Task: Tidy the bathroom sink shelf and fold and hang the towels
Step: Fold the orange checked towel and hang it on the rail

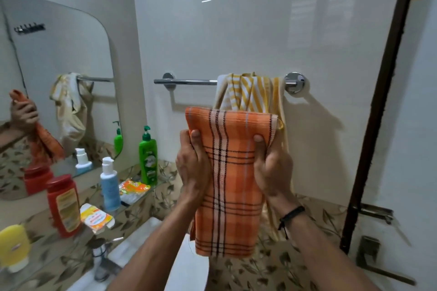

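I hold the folded orange towel (230,172) upright, my left hand (192,165) and right hand (272,168) each gripping a side edge; the towel rail (185,82) lies above and beyond, its bare stretch nearer my left; the yellow towel (250,94) fills the right.

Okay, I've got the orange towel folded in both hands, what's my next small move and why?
Probably lift the orange towel and drape it over the bare left stretch of the rail. Both hands hold it folded just below; the yellow towel fills the right end.
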{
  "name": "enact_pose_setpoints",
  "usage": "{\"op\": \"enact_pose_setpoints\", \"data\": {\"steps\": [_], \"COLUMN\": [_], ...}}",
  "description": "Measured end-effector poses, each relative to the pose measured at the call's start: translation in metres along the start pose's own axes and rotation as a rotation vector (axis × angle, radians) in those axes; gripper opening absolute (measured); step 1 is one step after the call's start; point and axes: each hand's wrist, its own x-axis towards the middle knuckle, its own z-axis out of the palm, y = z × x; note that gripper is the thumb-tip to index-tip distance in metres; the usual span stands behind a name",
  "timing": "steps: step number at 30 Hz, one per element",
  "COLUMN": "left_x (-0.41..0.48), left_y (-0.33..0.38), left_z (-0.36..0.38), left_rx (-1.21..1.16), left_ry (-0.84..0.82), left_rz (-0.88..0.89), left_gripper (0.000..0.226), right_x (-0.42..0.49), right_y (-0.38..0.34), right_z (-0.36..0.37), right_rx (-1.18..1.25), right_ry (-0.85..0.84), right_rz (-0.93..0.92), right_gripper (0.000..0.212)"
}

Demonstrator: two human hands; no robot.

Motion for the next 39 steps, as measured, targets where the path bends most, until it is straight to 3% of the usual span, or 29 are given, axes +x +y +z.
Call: {"op": "enact_pose_setpoints", "data": {"steps": [4, 9, 15, 22, 27, 29, 33, 36, 39], "left_x": [0.084, 0.196, 0.298, 0.341, 0.331, 0.326, 0.329, 0.327, 0.332], "left_y": [-0.014, -0.024, -0.038, -0.06, -0.081, -0.087, -0.087, -0.085, -0.091], "left_z": [0.001, 0.0, 0.013, 0.054, 0.078, 0.081, 0.082, 0.079, 0.077], "left_rx": [0.0, 0.053, 0.111, 0.208, 0.128, 0.096, 0.214, 0.371, 0.428], "left_ry": [0.028, 0.006, -0.024, -0.037, -0.029, -0.028, -0.172, -0.379, -0.559], "left_rz": [0.08, 0.132, 0.159, 0.11, 0.057, 0.089, 0.361, 0.46, 0.356], "left_gripper": [0.036, 0.033, 0.039, 0.038, 0.02, 0.023, 0.015, 0.04, 0.064], "right_x": [0.059, 0.144, 0.212, 0.248, 0.245, 0.245, 0.252, 0.251, 0.249], "right_y": [-0.019, -0.048, -0.071, -0.052, -0.031, -0.025, -0.019, -0.014, -0.014], "right_z": [0.04, 0.094, 0.155, 0.202, 0.217, 0.218, 0.215, 0.214, 0.212], "right_rx": [0.078, 0.112, 0.04, -0.158, -0.429, -0.557, -0.636, -0.679, -0.661], "right_ry": [-0.063, -0.219, -0.229, -0.311, -0.358, -0.383, -0.362, -0.357, -0.444], "right_rz": [-0.031, 0.053, 0.021, 0.081, -0.006, -0.06, -0.088, -0.149, -0.244], "right_gripper": [0.05, 0.027, 0.032, 0.029, 0.034, 0.036, 0.043, 0.05, 0.017]}}
